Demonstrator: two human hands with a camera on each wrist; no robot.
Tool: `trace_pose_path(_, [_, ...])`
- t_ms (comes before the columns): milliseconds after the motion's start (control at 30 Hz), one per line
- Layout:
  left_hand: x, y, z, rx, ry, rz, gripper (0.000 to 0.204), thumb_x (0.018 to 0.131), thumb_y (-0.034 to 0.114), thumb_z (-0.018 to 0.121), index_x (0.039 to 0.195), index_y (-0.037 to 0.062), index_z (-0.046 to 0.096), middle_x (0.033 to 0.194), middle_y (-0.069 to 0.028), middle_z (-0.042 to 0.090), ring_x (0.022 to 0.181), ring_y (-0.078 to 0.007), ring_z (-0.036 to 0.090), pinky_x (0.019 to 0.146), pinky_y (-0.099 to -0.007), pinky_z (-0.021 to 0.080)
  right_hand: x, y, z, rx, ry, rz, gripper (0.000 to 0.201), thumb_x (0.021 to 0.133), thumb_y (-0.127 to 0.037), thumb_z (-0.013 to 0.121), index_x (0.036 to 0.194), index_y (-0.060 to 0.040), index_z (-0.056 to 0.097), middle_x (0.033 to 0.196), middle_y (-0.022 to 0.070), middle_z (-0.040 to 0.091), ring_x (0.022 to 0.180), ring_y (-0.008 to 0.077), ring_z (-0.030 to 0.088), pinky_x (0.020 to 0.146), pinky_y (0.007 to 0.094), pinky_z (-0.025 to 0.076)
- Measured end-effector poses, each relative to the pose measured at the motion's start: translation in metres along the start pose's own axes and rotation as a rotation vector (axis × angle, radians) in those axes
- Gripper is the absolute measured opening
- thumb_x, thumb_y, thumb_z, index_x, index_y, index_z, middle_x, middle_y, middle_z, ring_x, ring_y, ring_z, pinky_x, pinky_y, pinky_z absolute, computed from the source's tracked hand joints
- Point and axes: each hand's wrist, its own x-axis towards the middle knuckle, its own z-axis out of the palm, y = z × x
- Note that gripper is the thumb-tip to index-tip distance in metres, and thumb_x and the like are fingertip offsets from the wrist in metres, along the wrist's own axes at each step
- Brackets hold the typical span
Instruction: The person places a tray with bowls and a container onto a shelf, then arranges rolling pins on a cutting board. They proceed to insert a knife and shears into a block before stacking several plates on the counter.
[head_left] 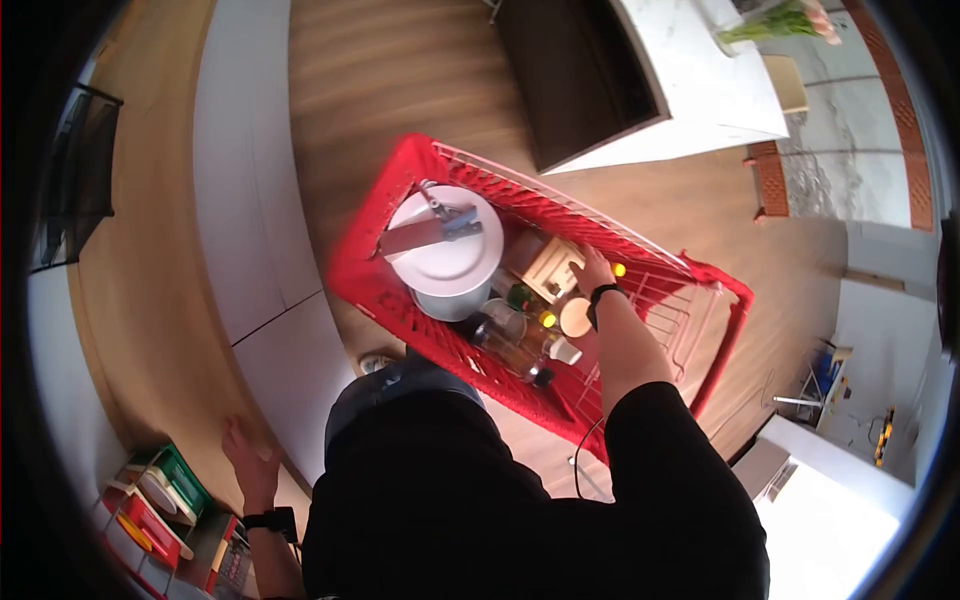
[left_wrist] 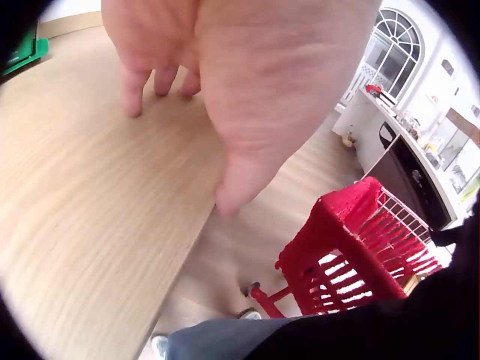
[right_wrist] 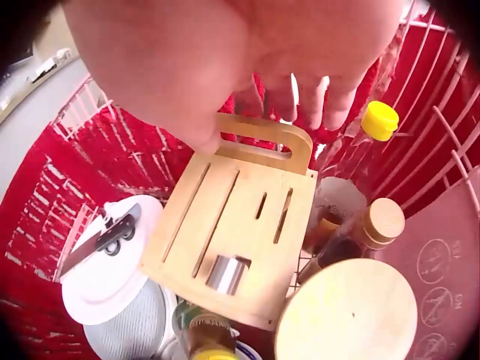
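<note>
My right hand (head_left: 597, 270) reaches into a red shopping cart (head_left: 735, 345) at a wooden knife block (right_wrist: 225, 217). In the right wrist view the thumb is at the near corner of the block's handle (right_wrist: 300, 146), and the fingers (right_wrist: 336, 105) extend beyond it. The block has long slots and a short metal piece (right_wrist: 226, 274) in one of them. Over a wooden counter (left_wrist: 90, 217), my left hand (left_wrist: 255, 75) rests with its fingertips down and its thumb by the edge.
White plates (head_left: 470, 262) with a knife (head_left: 412, 238) and scissors on top fill the cart's far end. Bottles (head_left: 515, 350), a round wooden lid (right_wrist: 345, 315) and a yellow-capped bottle (right_wrist: 380, 121) surround the block. A white island (head_left: 700, 100) stands beyond; toy-like boxes (head_left: 165, 490) sit left.
</note>
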Motion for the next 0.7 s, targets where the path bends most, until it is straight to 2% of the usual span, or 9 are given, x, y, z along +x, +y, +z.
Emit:
trace_pose_path(33, [-0.001,0.001,0.001,0.024,0.009,0.0,0.101,0.068,0.005,0.085,0.151,0.0019,0.027,0.154,-0.0249,0.027,0.14,-0.0444,0.03,0.116,-0.0468,0.033,0.008,0.0,0.001,0.028,-0.052,-0.042,0.062,0.091,-0.033,0.067,0.14,-0.0027,0.045,0.136,0.0259,0.056,0.128,0.0406,0.052,0.107,0.0479,0.044])
trace_pose_path(100, [0.002,-0.002,0.003,0.03,-0.006,-0.048,0.102,0.067,0.003,0.085,0.15,0.0011,0.027,0.155,-0.0248,0.026,0.14,-0.0445,0.03,0.116,-0.0468,0.033,0.023,-0.004,0.007,-0.051,-0.163,0.104,0.054,0.093,-0.032,0.065,0.134,-0.002,0.048,0.125,0.0271,0.062,0.118,0.0434,0.058,0.099,0.0515,0.049])
trace_pose_path(133, [0.001,0.0,0.005,0.029,-0.017,-0.073,0.103,0.066,0.002,0.085,0.15,0.0003,0.027,0.155,-0.0248,0.026,0.14,-0.0447,0.029,0.116,-0.0469,0.034,0.033,-0.009,0.008,-0.041,-0.198,0.215,0.047,0.093,-0.031,0.065,0.134,-0.0102,0.052,0.13,0.0205,0.061,0.119,0.0401,0.059,0.098,0.0504,0.05])
trace_pose_path(233, [0.004,0.017,-0.002,-0.004,-0.027,-0.093,0.1,0.066,0.002,0.085,0.149,-0.0009,0.028,0.155,-0.0249,0.026,0.14,-0.0448,0.029,0.115,-0.0467,0.034,0.04,-0.003,0.007,-0.038,-0.146,0.12,0.039,0.096,-0.031,0.061,0.13,-0.0131,0.057,0.123,0.0207,0.065,0.114,0.0402,0.062,0.096,0.0517,0.051])
trace_pose_path(333, [0.005,0.006,0.002,0.016,-0.017,-0.058,0.101,0.066,0.001,0.085,0.149,-0.0003,0.028,0.155,-0.0249,0.026,0.14,-0.0452,0.029,0.115,-0.0462,0.035,0.033,-0.002,-0.002,0.035,-0.024,-0.013,0.031,0.098,-0.031,0.057,0.121,-0.0116,0.063,0.11,0.0226,0.068,0.105,0.0438,0.063,0.088,0.054,0.051])
trace_pose_path(500, [0.005,0.012,-0.006,0.029,-0.033,-0.04,0.098,0.069,0.005,0.085,0.149,0.0003,0.029,0.154,-0.0249,0.027,0.14,-0.0449,0.03,0.116,-0.0465,0.034,0.005,-0.013,-0.063,0.059,0.014,-0.062,0.031,0.098,-0.033,0.056,0.117,-0.0088,0.064,0.102,0.0242,0.069,0.098,0.0464,0.064,0.082,0.0547,0.052])
trace_pose_path(567, [0.007,0.006,-0.008,0.018,-0.026,-0.032,0.096,0.071,0.007,0.084,0.149,0.0005,0.029,0.154,-0.0249,0.027,0.14,-0.0449,0.03,0.116,-0.0468,0.033,-0.019,-0.028,-0.098,0.044,0.029,-0.146,0.031,0.099,-0.033,0.055,0.113,-0.0061,0.063,0.102,0.0251,0.068,0.098,0.0462,0.064,0.081,0.0546,0.052])
trace_pose_path(633, [0.009,-0.01,-0.014,0.023,-0.1,-0.016,0.091,0.076,0.014,0.082,0.149,-0.0002,0.029,0.151,-0.0273,0.031,0.138,-0.0464,0.032,0.114,-0.0474,0.035,-0.042,-0.046,-0.133,0.002,0.043,-0.116,0.031,0.099,-0.031,0.055,0.111,-0.0038,0.063,0.1,0.0258,0.068,0.097,0.0459,0.064,0.08,0.0541,0.051])
trace_pose_path(700, [0.016,-0.02,-0.026,-0.001,-0.155,-0.004,0.086,0.079,0.018,0.08,0.147,-0.0008,0.032,0.149,-0.0279,0.035,0.136,-0.0466,0.035,0.113,-0.0475,0.036,-0.063,-0.062,-0.166,0.008,0.106,-0.222,0.031,0.1,-0.031,0.055,0.113,-0.0036,0.063,0.099,0.025,0.068,0.096,0.0454,0.064,0.08,0.0532,0.05])
